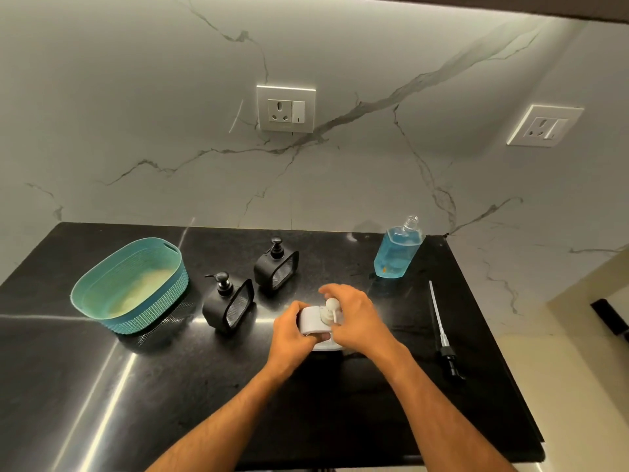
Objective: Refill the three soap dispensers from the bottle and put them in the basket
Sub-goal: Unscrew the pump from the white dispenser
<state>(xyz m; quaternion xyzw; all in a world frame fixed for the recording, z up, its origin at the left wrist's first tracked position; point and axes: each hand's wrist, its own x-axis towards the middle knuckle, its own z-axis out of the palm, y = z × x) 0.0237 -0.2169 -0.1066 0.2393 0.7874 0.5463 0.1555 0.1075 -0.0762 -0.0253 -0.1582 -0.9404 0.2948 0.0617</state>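
Left hand [292, 330] grips white dispenser [315, 321] body, steadying it; right hand [354, 318] curls round pump head [332, 306] (likely twisting); bottle [397, 248] uncapped for pouring.

**No readable text**

Nothing legible is showing anywhere in the head view. The blue-filled bottle [397, 248] is carrying no label that can be made out, and a faint dark mark under the pin holes of the wall socket [286, 108] is staying too small to read.
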